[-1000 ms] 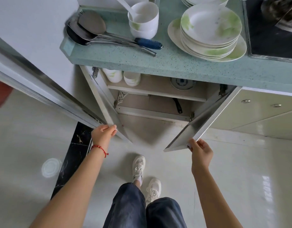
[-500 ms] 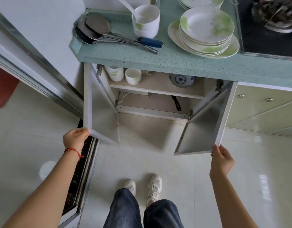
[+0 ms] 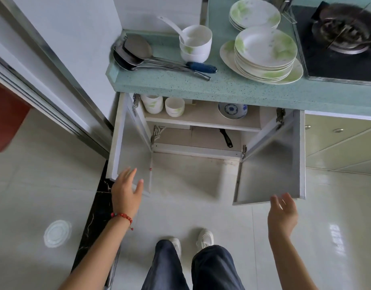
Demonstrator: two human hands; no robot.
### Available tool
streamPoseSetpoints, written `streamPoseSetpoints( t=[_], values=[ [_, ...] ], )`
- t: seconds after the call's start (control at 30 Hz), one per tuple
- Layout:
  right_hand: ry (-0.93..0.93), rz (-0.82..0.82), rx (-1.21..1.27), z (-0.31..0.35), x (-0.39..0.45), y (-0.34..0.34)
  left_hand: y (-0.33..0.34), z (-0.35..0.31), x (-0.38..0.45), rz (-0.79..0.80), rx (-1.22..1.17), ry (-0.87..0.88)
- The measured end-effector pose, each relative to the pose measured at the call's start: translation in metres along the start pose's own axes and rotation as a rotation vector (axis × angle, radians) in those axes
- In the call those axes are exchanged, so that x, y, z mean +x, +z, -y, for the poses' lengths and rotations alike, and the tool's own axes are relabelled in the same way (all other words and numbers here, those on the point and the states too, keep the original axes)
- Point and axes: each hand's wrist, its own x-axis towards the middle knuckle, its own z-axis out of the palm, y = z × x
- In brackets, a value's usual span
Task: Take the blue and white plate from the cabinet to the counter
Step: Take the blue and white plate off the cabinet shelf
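Note:
The blue and white plate (image 3: 232, 110) rests on the upper shelf of the open cabinet (image 3: 203, 123), at the shelf's right, partly hidden under the counter's edge. The green speckled counter (image 3: 222, 88) runs above the cabinet. Both cabinet doors stand wide open. My left hand (image 3: 126, 191) hovers with fingers spread just off the left door's lower edge. My right hand (image 3: 283, 212) is open below the right door's corner, holding nothing.
On the counter lie metal spatulas (image 3: 138, 53), stacked white bowls with a ladle (image 3: 196, 43) and two stacks of green-patterned plates (image 3: 264, 53). A stove with a wok (image 3: 343, 34) sits at the right. White cups (image 3: 174, 105) share the shelf; a black pan handle (image 3: 226, 137) lies below.
Both doors swung fully open, then my hands let go of them. My view moved back and up, showing more of the counter and the plate.

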Motion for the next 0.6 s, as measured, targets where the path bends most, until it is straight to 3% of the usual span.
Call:
streamPoseSetpoints(
  t=[0.13,0.23,0.4,0.6],
  values=[
    [-0.317,0.204,-0.29,0.011,-0.029,0.017,0.01,-0.03,-0.002,0.109,0.087,0.254],
    [-0.558,0.333,-0.552,0.016,-0.029,0.024,0.018,-0.047,0.005,0.174,0.197,0.343],
    [-0.643,0.432,-0.699,0.018,0.008,0.036,0.046,-0.064,0.02,0.256,0.356,0.399],
    [-0.66,0.505,-0.756,0.012,0.081,0.051,0.107,-0.085,0.033,0.358,0.407,0.327]
  ],
)
